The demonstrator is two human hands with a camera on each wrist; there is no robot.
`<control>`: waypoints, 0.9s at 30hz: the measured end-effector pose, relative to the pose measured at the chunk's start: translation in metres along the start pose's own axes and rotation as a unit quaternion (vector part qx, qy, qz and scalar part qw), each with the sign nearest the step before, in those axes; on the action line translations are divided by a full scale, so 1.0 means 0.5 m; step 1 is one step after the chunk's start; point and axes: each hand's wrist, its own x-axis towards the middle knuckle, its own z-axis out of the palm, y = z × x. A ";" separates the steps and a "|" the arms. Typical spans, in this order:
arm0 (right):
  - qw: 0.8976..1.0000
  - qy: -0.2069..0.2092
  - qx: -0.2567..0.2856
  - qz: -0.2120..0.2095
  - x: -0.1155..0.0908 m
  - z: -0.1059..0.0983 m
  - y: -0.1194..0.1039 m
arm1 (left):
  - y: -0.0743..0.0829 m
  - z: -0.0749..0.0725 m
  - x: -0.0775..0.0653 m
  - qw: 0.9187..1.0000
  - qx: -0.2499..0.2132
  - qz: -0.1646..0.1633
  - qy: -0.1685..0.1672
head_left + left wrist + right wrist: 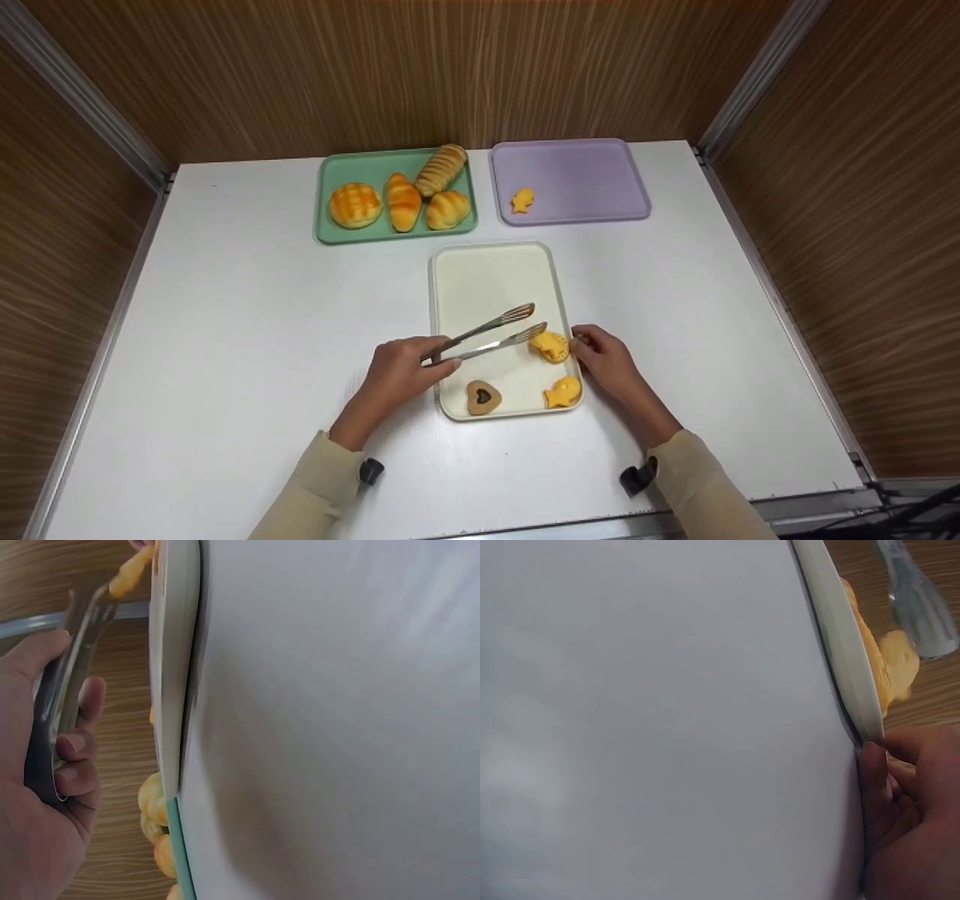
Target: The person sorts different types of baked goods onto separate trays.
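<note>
My left hand (411,369) holds metal tongs (487,339) over a cream tray (491,274). The tongs' two slotted ends are spread apart with nothing between them; the nearer end is close to a yellow fish-shaped cookie (550,343). That cookie overlaps a round yellow biscuit (561,355) by the tray's right rim. My right hand (611,364) pinches this rim between thumb and finger, also seen with the tray edge (847,645) in the right wrist view. Near the front of the tray lie a heart-shaped cookie (474,403) with a dark centre and another fish-shaped cookie (559,396) against a round yellow piece.
Behind, a green tray (360,165) bears several breads, among them a round bun (355,205) and a croissant-like roll (403,202). To its right, a purple tray (577,180) has one fish-shaped cookie (523,200). Wood-grain panels (450,67) enclose the white table (247,330) on three sides.
</note>
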 end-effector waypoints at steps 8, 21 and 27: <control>1.000 0.000 0.004 0.005 -0.002 -0.001 0.000 | -0.004 0.021 0.015 0.999 0.010 -0.011 -0.040; 1.000 0.003 0.004 0.005 0.000 0.000 0.001 | -0.006 0.020 -0.003 0.997 0.016 -0.026 -0.074; 1.000 0.003 0.006 0.001 -0.003 -0.001 -0.001 | -0.005 0.017 -0.003 0.996 0.001 -0.031 -0.083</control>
